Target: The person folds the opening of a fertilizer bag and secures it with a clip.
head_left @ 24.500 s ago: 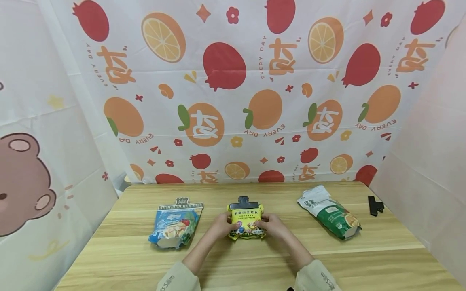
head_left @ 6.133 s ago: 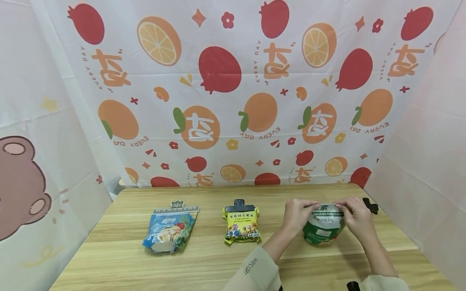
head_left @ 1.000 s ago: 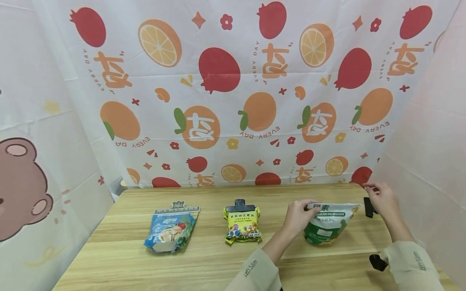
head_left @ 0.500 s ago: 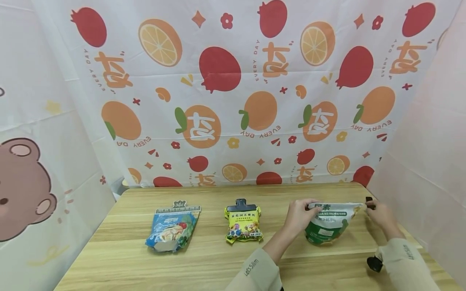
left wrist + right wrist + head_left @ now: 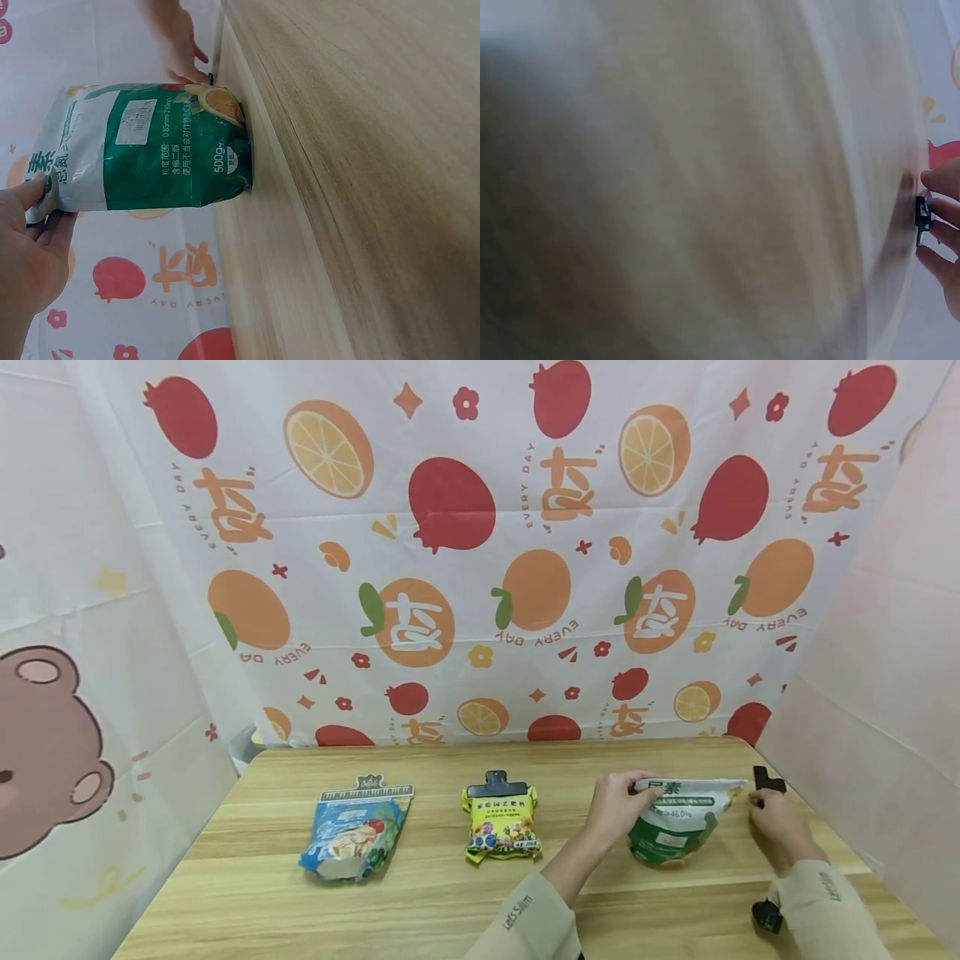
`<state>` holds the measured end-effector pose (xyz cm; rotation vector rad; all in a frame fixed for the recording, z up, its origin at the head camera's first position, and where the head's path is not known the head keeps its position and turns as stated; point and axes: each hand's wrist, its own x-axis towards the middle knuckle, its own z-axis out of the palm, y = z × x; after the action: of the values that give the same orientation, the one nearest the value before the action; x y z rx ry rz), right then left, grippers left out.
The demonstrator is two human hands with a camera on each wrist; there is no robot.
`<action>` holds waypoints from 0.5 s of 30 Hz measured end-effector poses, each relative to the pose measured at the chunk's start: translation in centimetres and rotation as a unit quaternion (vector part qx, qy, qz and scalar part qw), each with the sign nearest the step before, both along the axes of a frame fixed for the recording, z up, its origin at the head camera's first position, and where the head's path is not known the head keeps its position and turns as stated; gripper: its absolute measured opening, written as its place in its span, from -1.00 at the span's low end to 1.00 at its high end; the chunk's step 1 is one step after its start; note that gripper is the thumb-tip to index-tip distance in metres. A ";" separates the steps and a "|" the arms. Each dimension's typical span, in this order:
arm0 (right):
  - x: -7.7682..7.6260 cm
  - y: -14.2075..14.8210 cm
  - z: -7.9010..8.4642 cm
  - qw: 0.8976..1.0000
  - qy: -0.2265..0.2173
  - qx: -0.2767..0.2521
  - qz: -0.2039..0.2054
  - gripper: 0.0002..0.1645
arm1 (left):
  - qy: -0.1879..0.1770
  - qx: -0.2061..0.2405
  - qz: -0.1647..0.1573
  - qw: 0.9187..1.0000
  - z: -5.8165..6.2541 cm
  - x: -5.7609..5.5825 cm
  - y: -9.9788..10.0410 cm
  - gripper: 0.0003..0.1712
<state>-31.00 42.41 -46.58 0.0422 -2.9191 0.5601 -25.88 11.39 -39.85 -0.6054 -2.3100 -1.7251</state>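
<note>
A green-and-white bag (image 5: 671, 827) stands upright at the right of the table. My left hand (image 5: 617, 806) pinches its top left corner; in the left wrist view the thumb lies on the front of the bag (image 5: 169, 146), with fingers behind. To the right of the bag, my right hand (image 5: 783, 827) holds a black bag clip (image 5: 769, 782) low at the table. The right wrist view shows the fingers of my right hand (image 5: 946, 217) around the small dark clip (image 5: 923, 214), partly cut by the frame edge.
A yellow packet (image 5: 501, 827) with a black clip on its top lies mid-table. At the left lies a blue bag (image 5: 352, 835) topped by a wide decorated clip (image 5: 367, 788). A printed curtain (image 5: 465, 610) hangs behind the table (image 5: 420, 910).
My right hand has come down from above the clip and taken hold of it, and the clip has turned. My left hand keeps its pinch on the bag, which has hardly moved.
</note>
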 end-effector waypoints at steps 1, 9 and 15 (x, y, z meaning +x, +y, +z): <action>0.1 0.0 -0.1 1.000 0.001 -0.002 0.000 -0.60 | 0.002 0.000 0.000 1.000 0.0 0.0 0.0 -0.85; 0.3 -0.3 -0.5 0.999 0.028 -0.027 -0.036 -0.67 | 0.000 0.001 0.001 1.000 0.0 0.0 0.1 -0.85; 0.3 -0.6 0.0 0.996 0.041 -0.015 -0.072 -0.73 | 0.003 -0.002 0.000 1.000 0.0 0.0 0.0 -0.85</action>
<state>-30.67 41.79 -46.61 -0.1444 -2.8047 0.5635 -25.90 11.39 -39.83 -0.6094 -2.3110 -1.7162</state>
